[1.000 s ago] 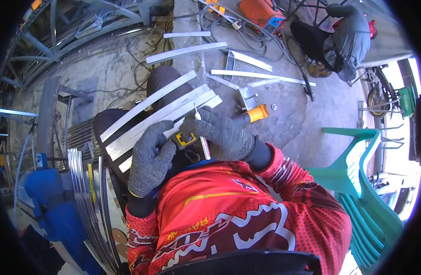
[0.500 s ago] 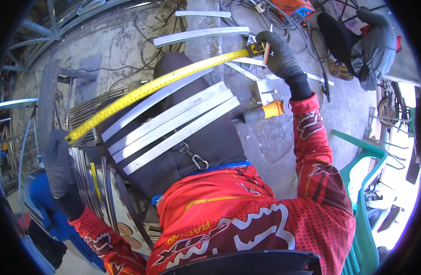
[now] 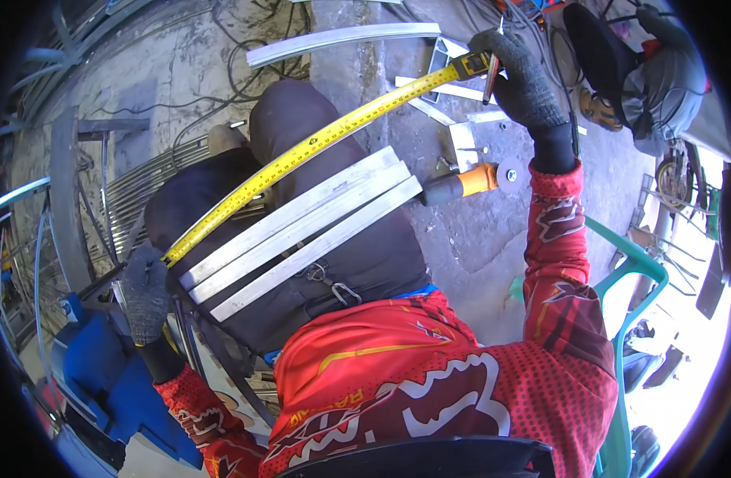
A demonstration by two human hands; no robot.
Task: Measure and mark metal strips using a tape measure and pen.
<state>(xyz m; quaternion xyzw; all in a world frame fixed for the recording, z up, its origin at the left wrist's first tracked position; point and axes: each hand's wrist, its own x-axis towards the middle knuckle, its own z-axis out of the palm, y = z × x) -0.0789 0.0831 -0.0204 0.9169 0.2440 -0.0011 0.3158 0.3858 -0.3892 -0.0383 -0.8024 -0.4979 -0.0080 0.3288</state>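
Three silver bars are laid side by side across the dark trousers. A yellow measuring tape is pulled out long and held up over the legs, on the far side of the bars. The tape is bowed a little, and black marks are shown all along it. It is let out of a small black and yellow case, which is held past the right end of the bars.

The case is gripped by the right hand, with the gloved fingers curled. A thin pen-like stick is held in the same hand. The loose end of the tape is pinched by the gloved left hand, just beside the left end of the bars. How hard it is pinched cannot be told.

A tool with an orange part is laid on the floor, just right of the bars. A metal clip is seen on the near side of the bars. A blue plastic thing is set to the left of the bars, lower down; what is kept in it cannot be told.
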